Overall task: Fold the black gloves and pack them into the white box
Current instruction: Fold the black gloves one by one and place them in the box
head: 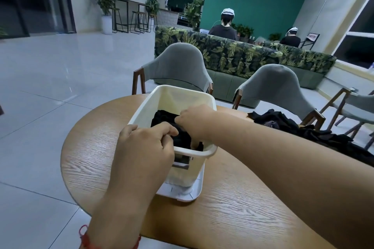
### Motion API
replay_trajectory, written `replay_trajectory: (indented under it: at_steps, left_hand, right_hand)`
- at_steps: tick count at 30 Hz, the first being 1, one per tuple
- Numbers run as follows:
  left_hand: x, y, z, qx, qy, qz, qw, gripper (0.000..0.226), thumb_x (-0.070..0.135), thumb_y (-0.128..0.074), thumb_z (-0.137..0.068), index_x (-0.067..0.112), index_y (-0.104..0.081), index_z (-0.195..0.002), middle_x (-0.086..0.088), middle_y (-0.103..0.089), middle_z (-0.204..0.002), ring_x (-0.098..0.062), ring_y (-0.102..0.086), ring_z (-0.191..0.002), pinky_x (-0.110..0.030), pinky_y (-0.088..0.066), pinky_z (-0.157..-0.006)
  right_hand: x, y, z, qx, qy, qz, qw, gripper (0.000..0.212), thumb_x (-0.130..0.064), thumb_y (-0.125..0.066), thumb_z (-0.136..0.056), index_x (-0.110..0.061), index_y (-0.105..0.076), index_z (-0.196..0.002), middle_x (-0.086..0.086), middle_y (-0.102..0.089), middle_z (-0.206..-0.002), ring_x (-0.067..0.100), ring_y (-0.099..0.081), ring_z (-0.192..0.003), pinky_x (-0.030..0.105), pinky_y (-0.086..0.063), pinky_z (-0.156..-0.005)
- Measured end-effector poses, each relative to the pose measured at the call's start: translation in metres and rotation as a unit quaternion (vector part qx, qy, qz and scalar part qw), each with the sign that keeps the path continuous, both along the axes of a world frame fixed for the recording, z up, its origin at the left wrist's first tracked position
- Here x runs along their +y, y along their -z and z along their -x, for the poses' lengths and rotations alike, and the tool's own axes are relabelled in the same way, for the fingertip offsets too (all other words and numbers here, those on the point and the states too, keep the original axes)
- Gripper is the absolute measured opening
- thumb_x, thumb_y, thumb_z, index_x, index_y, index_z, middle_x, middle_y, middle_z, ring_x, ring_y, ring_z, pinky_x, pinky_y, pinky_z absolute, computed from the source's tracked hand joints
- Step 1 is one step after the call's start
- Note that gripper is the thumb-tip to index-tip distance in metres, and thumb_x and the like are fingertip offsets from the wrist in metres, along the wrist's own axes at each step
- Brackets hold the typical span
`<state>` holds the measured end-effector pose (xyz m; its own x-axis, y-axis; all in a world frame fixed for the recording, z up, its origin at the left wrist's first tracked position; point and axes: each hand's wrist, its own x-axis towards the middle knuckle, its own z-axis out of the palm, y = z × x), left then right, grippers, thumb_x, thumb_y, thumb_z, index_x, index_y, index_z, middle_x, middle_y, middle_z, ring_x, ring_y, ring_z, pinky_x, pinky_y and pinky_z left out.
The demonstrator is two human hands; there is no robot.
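Observation:
The white box (153, 99) stands in the middle of the round wooden table (232, 208). Folded black gloves (162, 118) lie inside it. My left hand (145, 143) rests over the box's near left rim, its fingers curled on the black fabric inside. Reaching in from the right, my right hand (194, 121) pinches the same black fabric. A loose heap of more black gloves (283, 123) lies on the table to the right of the box.
Two grey chairs (178, 64) (277, 85) stand at the far side of the table, a third (360, 107) at the right edge. Behind them is a leaf-patterned sofa (232, 54), with two people seated beyond it. Grey tiled floor stretches to the left.

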<state>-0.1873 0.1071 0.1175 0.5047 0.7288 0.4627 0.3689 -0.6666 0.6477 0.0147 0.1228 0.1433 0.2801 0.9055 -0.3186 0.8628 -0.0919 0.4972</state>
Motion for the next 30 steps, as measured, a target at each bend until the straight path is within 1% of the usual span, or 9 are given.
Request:
replay_trajectory:
  at_steps: [2,5,10,14,18,20,24,27,30]
  left_hand:
    - [-0.001,0.000,-0.001,-0.001,-0.002,-0.002,1.000,0.033,0.021,-0.050,-0.098,0.042,-0.075,-0.103,0.008,-0.046,-0.045,-0.002,-0.055,-0.072,-0.031,-0.028,-0.123]
    - [0.000,0.001,-0.001,0.002,-0.001,-0.002,1.000,0.033,0.023,-0.047,-0.098,0.042,-0.074,-0.104,0.008,-0.044,-0.045,-0.004,-0.054,-0.067,-0.031,-0.027,-0.123]
    - [-0.001,0.001,-0.002,0.010,-0.009,-0.010,1.000,0.032,0.022,-0.048,-0.099,0.039,-0.074,-0.104,0.009,-0.052,-0.052,-0.002,-0.054,-0.070,-0.033,-0.028,-0.123]
    - [0.001,0.001,-0.004,0.029,-0.008,-0.019,0.999,0.032,0.021,-0.049,-0.097,0.039,-0.074,-0.102,0.010,-0.047,-0.049,-0.005,-0.052,-0.060,-0.032,-0.029,-0.121]
    - [-0.001,0.001,-0.003,0.027,-0.007,-0.021,0.999,0.035,0.023,-0.044,-0.096,0.039,-0.074,-0.103,0.010,-0.048,-0.050,-0.005,-0.054,-0.059,-0.036,-0.027,-0.125]
    - [-0.001,0.002,-0.002,0.018,-0.007,-0.023,1.000,0.034,0.020,-0.046,-0.096,0.038,-0.074,-0.103,0.010,-0.048,-0.049,-0.004,-0.053,-0.056,-0.039,-0.027,-0.127]
    - [-0.008,0.001,-0.002,-0.011,0.003,-0.045,0.999,0.033,0.014,-0.052,-0.098,0.035,-0.075,-0.110,0.020,-0.056,-0.060,-0.003,-0.052,-0.064,-0.047,-0.028,-0.128]
    - [-0.023,-0.003,-0.007,-0.049,0.017,-0.056,0.997,0.031,0.009,-0.060,-0.098,0.032,-0.076,-0.111,0.020,-0.067,-0.080,0.000,-0.044,-0.090,-0.050,-0.035,-0.122]
    - [-0.039,-0.006,-0.020,-0.076,0.054,-0.065,0.994,0.027,0.013,-0.060,-0.098,0.029,-0.076,-0.111,0.024,-0.065,-0.087,0.012,-0.046,-0.091,-0.054,-0.048,-0.113]
  right_hand:
    - [0.000,0.002,0.001,0.018,-0.013,0.019,1.000,0.033,-0.038,-0.089,-0.082,-0.021,-0.066,-0.098,-0.001,-0.069,-0.097,0.022,-0.064,-0.086,0.031,-0.041,-0.056]
    - [-0.002,0.001,0.001,0.014,-0.006,0.036,0.999,0.024,-0.034,-0.084,-0.087,-0.021,-0.064,-0.083,-0.001,-0.068,-0.084,0.020,-0.061,-0.074,0.030,-0.038,-0.053]
    - [-0.002,0.006,0.003,0.052,0.055,0.068,0.995,0.015,-0.025,-0.070,-0.097,-0.019,-0.070,-0.083,-0.002,-0.065,-0.080,0.023,-0.060,-0.076,0.034,-0.052,-0.071]
    - [-0.007,0.009,0.007,0.036,0.053,0.072,0.995,0.017,-0.024,-0.066,-0.100,-0.019,-0.070,-0.085,-0.001,-0.065,-0.081,0.020,-0.058,-0.072,0.034,-0.051,-0.072]
    - [-0.009,0.001,0.010,0.008,0.044,0.043,0.998,0.028,-0.038,-0.072,-0.097,-0.022,-0.062,-0.077,-0.003,-0.066,-0.081,0.020,-0.060,-0.075,0.040,-0.056,-0.088]
    - [-0.013,-0.011,0.012,0.014,0.047,0.031,0.998,0.032,-0.048,-0.075,-0.093,-0.025,-0.062,-0.076,-0.003,-0.066,-0.081,0.022,-0.063,-0.081,0.040,-0.055,-0.087]
    - [-0.038,-0.038,0.012,0.029,0.028,-0.045,0.998,0.036,-0.053,-0.061,-0.101,-0.026,-0.063,-0.078,-0.006,-0.062,-0.081,0.024,-0.062,-0.088,0.039,-0.048,-0.082]
    - [-0.067,-0.049,0.003,0.037,-0.004,-0.159,0.987,0.035,-0.051,-0.047,-0.106,-0.032,-0.074,-0.098,-0.008,-0.069,-0.100,0.026,-0.059,-0.100,0.043,-0.044,-0.087]
    - [-0.105,-0.058,-0.016,0.079,0.004,-0.259,0.963,0.034,-0.048,-0.040,-0.107,-0.041,-0.072,-0.117,-0.012,-0.067,-0.122,0.023,-0.055,-0.116,0.049,-0.048,-0.097]
